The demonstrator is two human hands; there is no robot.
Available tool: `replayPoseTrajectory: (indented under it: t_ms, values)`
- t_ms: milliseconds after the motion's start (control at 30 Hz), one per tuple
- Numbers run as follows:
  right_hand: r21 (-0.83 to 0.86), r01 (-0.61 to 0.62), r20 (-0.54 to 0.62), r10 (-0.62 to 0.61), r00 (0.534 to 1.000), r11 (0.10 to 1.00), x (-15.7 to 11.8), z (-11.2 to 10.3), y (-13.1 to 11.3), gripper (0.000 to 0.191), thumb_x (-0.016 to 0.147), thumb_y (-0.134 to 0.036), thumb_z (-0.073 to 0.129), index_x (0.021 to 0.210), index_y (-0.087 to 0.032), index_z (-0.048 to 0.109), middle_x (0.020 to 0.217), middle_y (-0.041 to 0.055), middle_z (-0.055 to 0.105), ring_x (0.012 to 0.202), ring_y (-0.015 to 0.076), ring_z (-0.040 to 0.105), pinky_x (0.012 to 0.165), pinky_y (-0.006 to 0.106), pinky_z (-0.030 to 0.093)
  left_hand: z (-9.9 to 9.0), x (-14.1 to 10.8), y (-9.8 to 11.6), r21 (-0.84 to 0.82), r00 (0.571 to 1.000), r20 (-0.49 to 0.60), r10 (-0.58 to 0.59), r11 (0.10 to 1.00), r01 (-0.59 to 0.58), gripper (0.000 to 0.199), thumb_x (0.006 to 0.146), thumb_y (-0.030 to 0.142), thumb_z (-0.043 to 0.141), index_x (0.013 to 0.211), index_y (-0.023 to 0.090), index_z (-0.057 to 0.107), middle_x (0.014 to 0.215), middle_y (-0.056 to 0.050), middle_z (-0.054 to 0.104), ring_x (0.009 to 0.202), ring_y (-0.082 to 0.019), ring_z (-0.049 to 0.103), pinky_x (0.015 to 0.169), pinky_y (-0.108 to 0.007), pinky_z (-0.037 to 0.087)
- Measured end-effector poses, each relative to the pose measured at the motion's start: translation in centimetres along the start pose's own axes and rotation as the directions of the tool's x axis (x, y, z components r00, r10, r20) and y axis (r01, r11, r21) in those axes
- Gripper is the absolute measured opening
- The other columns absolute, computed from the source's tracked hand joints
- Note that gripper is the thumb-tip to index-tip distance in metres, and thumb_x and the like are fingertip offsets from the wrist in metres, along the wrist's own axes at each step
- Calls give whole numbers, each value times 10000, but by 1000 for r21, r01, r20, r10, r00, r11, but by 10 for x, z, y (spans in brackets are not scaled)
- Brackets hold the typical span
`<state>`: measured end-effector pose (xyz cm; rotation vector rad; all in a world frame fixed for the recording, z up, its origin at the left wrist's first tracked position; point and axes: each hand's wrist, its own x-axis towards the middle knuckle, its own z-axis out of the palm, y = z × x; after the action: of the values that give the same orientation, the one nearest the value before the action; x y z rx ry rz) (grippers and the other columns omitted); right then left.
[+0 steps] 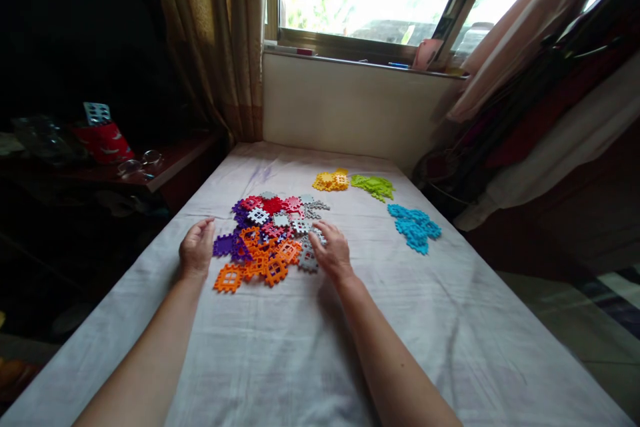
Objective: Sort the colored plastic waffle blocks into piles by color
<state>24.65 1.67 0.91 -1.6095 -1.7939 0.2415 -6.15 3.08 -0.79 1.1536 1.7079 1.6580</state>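
A mixed pile of flat interlocking plastic tiles lies on the cloth between my two hands. It holds orange tiles (257, 263) in front, purple tiles (225, 245) at the left, red tiles (271, 205) at the back, a white tile (259, 215) and grey tiles (308, 259) at the right. My left hand (197, 248) is beside the purple tiles, fingers curled together, with nothing visible in it. At the pile's right edge, my right hand (333, 252) has thumb and fingers around a grey tile (319, 235), partly hidden by the fingers.
Farther back lie separate heaps of yellow tiles (331, 179), lime-green tiles (373, 187) and blue tiles (415, 227). A light sheet (280, 360) covers the surface. Left stands a dark side table (185, 157) with eyeglasses (141, 163) and a red container (105, 142). Clothes (555, 127) hang at right.
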Motion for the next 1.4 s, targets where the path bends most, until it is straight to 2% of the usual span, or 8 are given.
replayPoseTrajectory:
  t_ms: [100, 167, 300, 467, 700, 933, 1200, 1400]
  values:
    - [82, -146, 21, 144, 989, 986, 18, -16, 41, 297, 893, -334, 515, 1051, -252, 754, 1074, 52, 759, 1017, 209, 679, 951, 367, 522, 0, 21, 7, -153, 994, -32, -106, 983, 100, 339, 767, 478, 482, 955, 217, 587, 1028, -90, 700, 1033, -206, 675, 969, -392, 531]
    - [91, -179, 67, 174, 982, 980, 25, -22, 61, 282, 878, -331, 528, 1018, -257, 761, 1039, 40, 767, 975, 203, 688, 929, 363, 530, 0, 31, 13, -323, 979, 16, -201, 926, 196, 281, 794, 451, 441, 889, 225, 578, 1039, -105, 706, 1045, -209, 682, 939, -392, 551]
    - [-7, -69, 142, 70, 987, 998, 24, -20, 72, 303, 836, -341, 639, 1107, -256, 746, 1241, 70, 702, 1217, 242, 590, 1062, 426, 440, 0, 36, 23, -654, 916, 130, -381, 662, 368, 272, 867, 448, 417, 877, 242, 593, 1105, -109, 716, 1118, -234, 666, 968, -446, 534]
    - [-142, 85, 279, -42, 959, 986, 18, -14, 59, 548, 782, -423, 734, 1302, -275, 646, 1461, 100, 544, 1437, 330, 362, 1157, 544, 268, 2, 34, 31, -704, 880, 137, -456, 580, 410, 305, 906, 436, 382, 926, 236, 612, 1100, -97, 720, 1130, -234, 660, 1014, -488, 504]
    - [-106, 67, 306, -31, 952, 992, 18, -17, 56, 456, 755, -441, 753, 1170, -267, 684, 1448, 97, 550, 1442, 330, 356, 1153, 552, 252, 7, 35, 31, -691, 896, 156, -415, 603, 399, 259, 894, 427, 426, 922, 271, 630, 1060, -58, 725, 1115, -212, 664, 1054, -484, 488]
    - [-166, 81, 306, -27, 952, 983, 18, -14, 59, 619, 755, -481, 744, 1311, -241, 617, 1514, 140, 471, 1456, 338, 332, 1167, 522, 254, 11, 30, 44, -781, 863, 126, -489, 488, 390, 278, 925, 368, 397, 928, 193, 613, 912, -60, 722, 991, -201, 680, 1016, -480, 505]
    - [-74, 51, 179, -37, 983, 996, 16, -11, 65, 474, 739, -506, 755, 1096, -211, 651, 1403, 136, 575, 1385, 304, 432, 1133, 489, 322, 11, 30, 43, -780, 864, 136, -484, 485, 395, 279, 943, 357, 392, 934, 185, 611, 881, -40, 713, 935, -179, 681, 1030, -459, 490]
    - [-171, -165, -90, 151, 984, 971, 20, -11, 79, 475, 774, -529, 692, 1112, -200, 631, 1304, 147, 620, 1302, 313, 478, 1091, 477, 350, 12, 29, 47, -786, 856, 128, -501, 475, 395, 283, 947, 339, 387, 914, 182, 621, 867, -49, 722, 927, -190, 684, 1015, -488, 510]
